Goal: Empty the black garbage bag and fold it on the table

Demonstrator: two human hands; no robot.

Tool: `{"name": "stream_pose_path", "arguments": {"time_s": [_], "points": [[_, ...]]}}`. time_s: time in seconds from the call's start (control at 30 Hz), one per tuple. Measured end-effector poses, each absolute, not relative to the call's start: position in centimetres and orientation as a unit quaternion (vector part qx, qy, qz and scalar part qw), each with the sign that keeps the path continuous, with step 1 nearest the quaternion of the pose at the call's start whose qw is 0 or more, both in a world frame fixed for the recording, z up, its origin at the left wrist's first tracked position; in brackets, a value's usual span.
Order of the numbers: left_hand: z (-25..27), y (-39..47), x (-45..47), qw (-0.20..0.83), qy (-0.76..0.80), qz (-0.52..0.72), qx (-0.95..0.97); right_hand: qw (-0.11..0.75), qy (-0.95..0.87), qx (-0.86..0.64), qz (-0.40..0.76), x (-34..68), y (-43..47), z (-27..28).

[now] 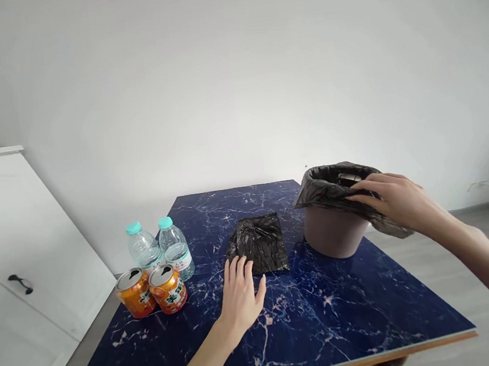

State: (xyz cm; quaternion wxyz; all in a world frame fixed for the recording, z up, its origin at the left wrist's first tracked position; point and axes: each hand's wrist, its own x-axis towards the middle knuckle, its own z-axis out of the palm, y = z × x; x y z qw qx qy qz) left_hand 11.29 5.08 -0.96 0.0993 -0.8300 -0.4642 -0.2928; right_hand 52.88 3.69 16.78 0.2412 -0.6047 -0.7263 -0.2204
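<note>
My left hand (242,296) rests on the table with its fingers spread, fingertips at the near left edge of a folded black plastic bag (259,245). On the right, a brownish-grey trash bin (335,232) stands upright, lined with a black trash bag (326,192) folded out over its rim. My right hand (391,197) pinches that bag at the rim's right side, fingers over the edge and thumb outside. Loose plastic hangs below the hand. Inside the bin's mouth a pale, shiny thing shows in part; its kind is unclear.
Two orange drink cans (168,288) stand at the table's left, before two clear plastic bottles (176,248) with turquoise caps. The blue marbled table (289,332) has a wooden front edge. A white cabinet (19,234) is at the left, a pale wall (224,90) behind.
</note>
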Motion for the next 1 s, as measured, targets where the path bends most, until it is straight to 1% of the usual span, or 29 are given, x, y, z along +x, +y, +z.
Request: {"name": "stream_pose_path", "arguments": {"time_s": [0.17,0.23,0.27,0.33,0.37,0.4,0.43,0.47,0.53,0.57,0.6,0.67,0.73,0.83,1.0], "points": [[-1.5,5.2,11.4,0.112,-0.479,-0.307,-0.815,0.278,-0.722,-0.586,-0.240,52.0,-1.6,17.0],[-1.3,5.1,11.4,0.116,-0.470,-0.314,-0.817,0.313,-0.687,-0.593,-0.281,49.2,-3.8,17.3],[-1.0,5.1,11.5,0.115,-0.462,-0.321,-0.819,0.346,-0.668,-0.586,-0.300,47.3,-4.9,17.3],[-0.4,5.1,11.6,0.091,-0.446,-0.346,-0.821,0.411,-0.678,-0.546,-0.273,42.6,-6.5,16.4],[-0.1,5.1,11.6,0.070,-0.441,-0.366,-0.816,0.426,-0.707,-0.516,-0.231,40.1,-7.0,15.4],[0.2,5.1,11.6,0.047,-0.440,-0.387,-0.809,0.414,-0.747,-0.492,-0.168,37.6,-7.0,14.2],[0.5,5.2,11.6,0.027,-0.442,-0.408,-0.798,0.384,-0.769,-0.499,-0.114,35.3,-6.8,12.7],[0.7,5.3,11.5,0.012,-0.447,-0.426,-0.786,0.333,-0.782,-0.519,-0.089,33.1,-6.2,11.1],[0.9,5.5,11.3,0.002,-0.459,-0.452,-0.765,0.203,-0.794,-0.570,-0.059,29.5,-4.2,8.1],[0.9,5.7,11.2,0.001,-0.463,-0.460,-0.758,0.154,-0.790,-0.593,-0.040,28.1,-3.0,6.8],[0.9,5.8,11.1,-0.001,-0.465,-0.467,-0.752,0.119,-0.787,-0.605,-0.020,26.9,-1.8,5.7],[0.8,5.9,10.9,-0.006,-0.467,-0.477,-0.745,0.076,-0.781,-0.620,0.005,25.3,0.4,4.3],[0.8,6.0,10.8,-0.011,-0.467,-0.480,-0.742,0.066,-0.772,-0.632,0.007,24.5,2.4,3.5],[0.7,6.0,10.7,-0.022,-0.469,-0.483,-0.739,0.083,-0.752,-0.654,-0.011,24.9,5.2,2.6],[0.8,6.1,10.7,-0.042,-0.470,-0.486,-0.735,0.104,-0.697,-0.708,-0.041,29.2,10.1,1.6]]}}
